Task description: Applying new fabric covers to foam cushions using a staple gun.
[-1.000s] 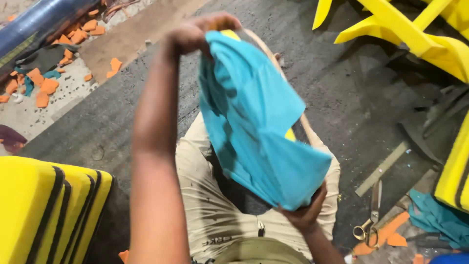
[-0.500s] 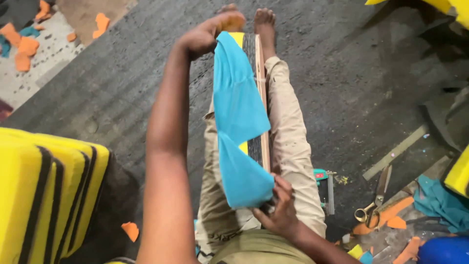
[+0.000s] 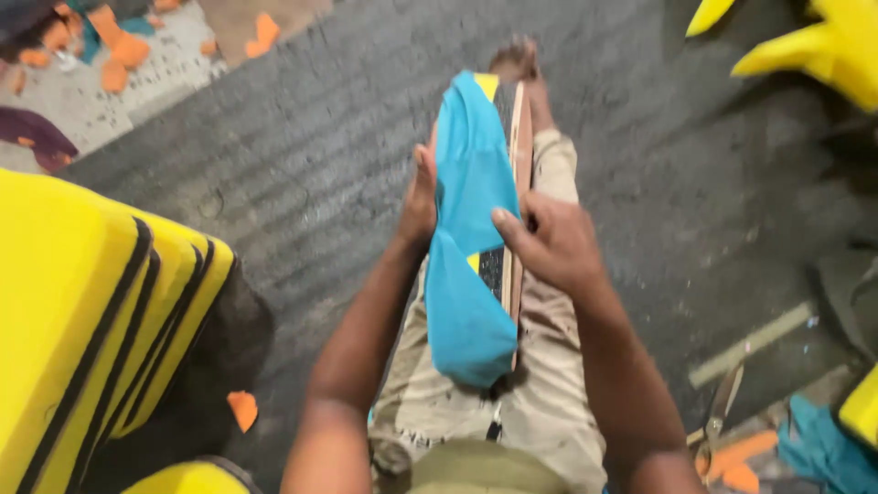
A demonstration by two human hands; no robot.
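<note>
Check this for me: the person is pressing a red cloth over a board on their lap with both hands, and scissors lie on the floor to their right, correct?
Not quite: the cloth is turquoise blue, not red. The head view shows the left hand and right hand on it over the board on the lap, and the scissors on the floor to the right.

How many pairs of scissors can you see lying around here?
1. The scissors lie on the dark floor at lower right, beside orange scraps and a blue cloth heap. More could be hidden outside the frame.
</note>
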